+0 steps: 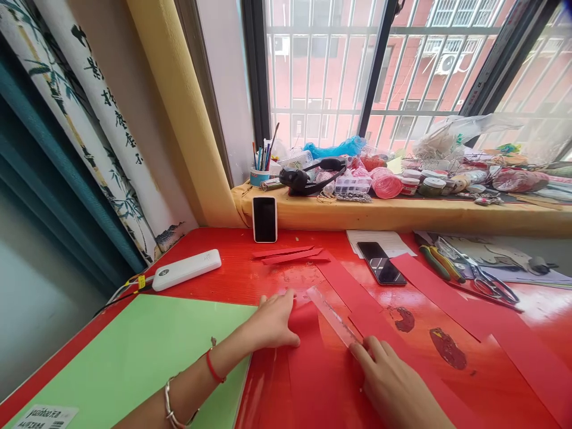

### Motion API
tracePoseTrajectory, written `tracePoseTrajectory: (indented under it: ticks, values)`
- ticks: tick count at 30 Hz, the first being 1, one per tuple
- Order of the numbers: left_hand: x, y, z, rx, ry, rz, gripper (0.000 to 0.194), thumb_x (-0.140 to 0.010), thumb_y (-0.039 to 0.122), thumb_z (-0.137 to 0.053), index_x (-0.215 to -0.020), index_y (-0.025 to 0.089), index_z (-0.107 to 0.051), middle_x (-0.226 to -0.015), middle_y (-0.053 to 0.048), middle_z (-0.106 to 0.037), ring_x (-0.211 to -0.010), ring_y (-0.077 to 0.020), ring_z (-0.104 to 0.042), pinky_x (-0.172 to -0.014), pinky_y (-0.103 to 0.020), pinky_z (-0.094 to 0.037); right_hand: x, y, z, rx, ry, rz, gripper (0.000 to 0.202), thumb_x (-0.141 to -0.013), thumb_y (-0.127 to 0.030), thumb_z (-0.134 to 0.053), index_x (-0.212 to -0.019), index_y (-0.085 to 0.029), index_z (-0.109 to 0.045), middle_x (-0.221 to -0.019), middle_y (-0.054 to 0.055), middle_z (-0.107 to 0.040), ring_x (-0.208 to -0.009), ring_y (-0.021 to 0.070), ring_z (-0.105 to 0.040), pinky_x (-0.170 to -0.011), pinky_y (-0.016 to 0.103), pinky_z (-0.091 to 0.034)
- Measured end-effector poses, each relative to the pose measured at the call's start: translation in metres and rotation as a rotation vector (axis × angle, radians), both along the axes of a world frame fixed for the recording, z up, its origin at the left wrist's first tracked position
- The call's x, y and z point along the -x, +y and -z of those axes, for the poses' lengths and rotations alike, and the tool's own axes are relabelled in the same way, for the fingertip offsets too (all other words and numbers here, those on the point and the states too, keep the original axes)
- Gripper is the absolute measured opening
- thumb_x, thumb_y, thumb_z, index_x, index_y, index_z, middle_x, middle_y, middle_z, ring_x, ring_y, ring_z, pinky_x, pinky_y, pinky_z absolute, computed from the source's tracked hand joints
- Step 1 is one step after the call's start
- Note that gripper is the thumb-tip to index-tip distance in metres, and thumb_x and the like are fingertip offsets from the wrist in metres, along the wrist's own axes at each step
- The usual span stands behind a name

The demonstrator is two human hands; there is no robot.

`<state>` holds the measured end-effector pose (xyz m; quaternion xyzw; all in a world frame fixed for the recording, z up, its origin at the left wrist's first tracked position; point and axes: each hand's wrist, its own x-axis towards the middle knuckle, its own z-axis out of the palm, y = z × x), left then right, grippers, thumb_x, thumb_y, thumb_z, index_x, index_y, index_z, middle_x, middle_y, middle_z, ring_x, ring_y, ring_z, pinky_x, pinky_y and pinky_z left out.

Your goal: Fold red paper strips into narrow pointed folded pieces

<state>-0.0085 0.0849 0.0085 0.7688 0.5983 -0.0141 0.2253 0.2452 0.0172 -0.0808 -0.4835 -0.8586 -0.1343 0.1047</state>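
A sheet of red paper (313, 369) lies in front of me, its far end slightly curled. My left hand (273, 320) is at that end's left edge, thumb and forefinger spread apart, the thumb touching the paper. A clear plastic ruler (333, 316) slants over the table to the right of this sheet. My right hand (391, 375) is closed around the ruler's near end. More long red paper strips (370, 316) run diagonally beside and beneath my right hand. Farther back lie several narrow folded red strips (290, 255).
Green card (147, 351) covers the table's left side, with a white power bank (186, 270) behind it. A phone (264, 219) stands at the sill; another phone (381, 263) lies flat. Scissors (485, 277) and pliers (435, 262) are at right. Craft supplies crowd the windowsill (304, 208).
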Motion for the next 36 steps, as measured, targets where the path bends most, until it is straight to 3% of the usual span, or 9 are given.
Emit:
tracePoseTrajectory:
  ticks: [5,9,13,17,21,24,28,33,36]
  values:
    - [0.002,-0.002,-0.001,0.094,-0.170,-0.032,0.034,-0.097,0.034,-0.065,-0.126,0.017,-0.059,-0.124,-0.010,-0.061,-0.107,-0.0262,-0.063,-0.091,-0.048,-0.054,-0.018,0.006,-0.007,0.021,0.035,-0.007,0.048,-0.073,0.006,-0.043,-0.104,-0.026,-0.063,-0.092,0.004,-0.069,-0.070,0.0207,-0.067,-0.055,0.026,-0.051]
    - [0.006,-0.006,-0.006,0.096,-0.435,-0.071,0.045,-0.079,0.021,-0.076,-0.121,0.020,-0.060,-0.113,-0.006,-0.067,-0.107,-0.0277,-0.063,-0.090,-0.042,-0.054,-0.020,-0.001,-0.018,0.022,0.266,-0.134,0.045,-0.085,-0.006,-0.047,-0.124,-0.027,-0.059,-0.115,0.010,-0.070,-0.098,0.0260,-0.071,-0.078,0.037,-0.059]
    - [-0.002,-0.023,-0.013,0.058,-0.769,-0.189,0.068,-0.079,0.027,-0.065,-0.141,0.025,-0.036,-0.112,-0.004,-0.069,-0.099,-0.0233,-0.069,-0.082,-0.033,-0.057,-0.010,-0.022,-0.028,0.343,0.745,-0.257,0.078,-0.091,-0.029,-0.062,-0.156,-0.030,-0.020,-0.142,0.017,-0.057,-0.123,0.0287,-0.062,-0.090,0.039,-0.058]
    - [-0.016,-0.048,-0.005,0.020,-0.951,-0.357,0.078,-0.084,0.036,-0.057,-0.148,0.027,-0.013,-0.121,-0.008,-0.063,-0.090,-0.0190,-0.072,-0.082,-0.033,-0.058,-0.003,-0.035,-0.029,0.489,0.934,-0.259,0.115,-0.082,-0.031,-0.077,-0.160,-0.030,0.008,-0.150,0.021,-0.048,-0.119,0.0272,-0.065,-0.086,0.035,-0.060]
    - [-0.025,-0.067,0.003,-0.007,-1.125,-0.504,0.086,-0.078,0.039,-0.064,-0.148,0.033,-0.014,-0.112,-0.003,-0.062,-0.088,-0.0184,-0.070,-0.080,-0.033,-0.059,-0.001,-0.039,-0.021,0.338,0.764,-0.117,0.117,-0.079,-0.037,-0.079,-0.161,-0.024,0.003,-0.148,0.019,-0.051,-0.128,0.0291,-0.058,-0.090,0.036,-0.059]
    - [-0.028,-0.076,0.005,-0.055,-1.158,-0.570,0.081,-0.079,0.038,-0.064,-0.147,0.032,-0.021,-0.077,0.007,-0.055,-0.067,-0.0150,-0.064,-0.064,-0.027,-0.057,0.006,-0.043,-0.016,0.089,0.541,-0.120,0.103,-0.081,-0.042,-0.072,-0.161,-0.022,-0.011,-0.159,0.021,-0.034,-0.141,0.0381,-0.041,-0.095,0.048,-0.056]
    - [-0.028,-0.089,0.017,-0.032,-0.978,-0.536,0.077,-0.084,0.033,-0.060,-0.149,0.024,-0.021,-0.059,0.010,-0.046,-0.056,-0.0165,-0.059,-0.054,-0.026,-0.053,0.011,-0.041,-0.021,-0.232,0.277,-0.293,0.073,-0.086,-0.007,-0.050,-0.156,-0.025,-0.034,-0.157,0.013,-0.041,-0.145,0.0341,-0.035,-0.104,0.052,-0.048]
    - [-0.012,-0.109,0.045,-0.167,-0.715,-0.259,0.084,-0.081,0.023,-0.059,-0.153,0.029,-0.017,-0.108,-0.008,-0.066,-0.093,-0.0248,-0.070,-0.073,-0.035,-0.062,-0.010,-0.032,-0.040,-0.066,0.159,-0.436,0.047,-0.099,-0.014,-0.043,-0.145,-0.020,-0.051,-0.132,0.003,-0.067,-0.124,0.0205,-0.062,-0.101,0.032,-0.053]
    - [0.003,-0.114,0.061,-0.450,-0.510,-0.039,0.097,-0.066,0.013,-0.064,-0.152,0.036,-0.025,-0.153,-0.013,-0.037,-0.133,-0.0371,-0.048,-0.093,-0.046,-0.058,-0.026,-0.030,-0.050,0.033,0.047,-0.520,0.038,-0.104,-0.027,-0.045,-0.140,-0.023,-0.057,-0.131,0.000,-0.068,-0.120,0.0212,-0.065,-0.097,0.032,-0.057]
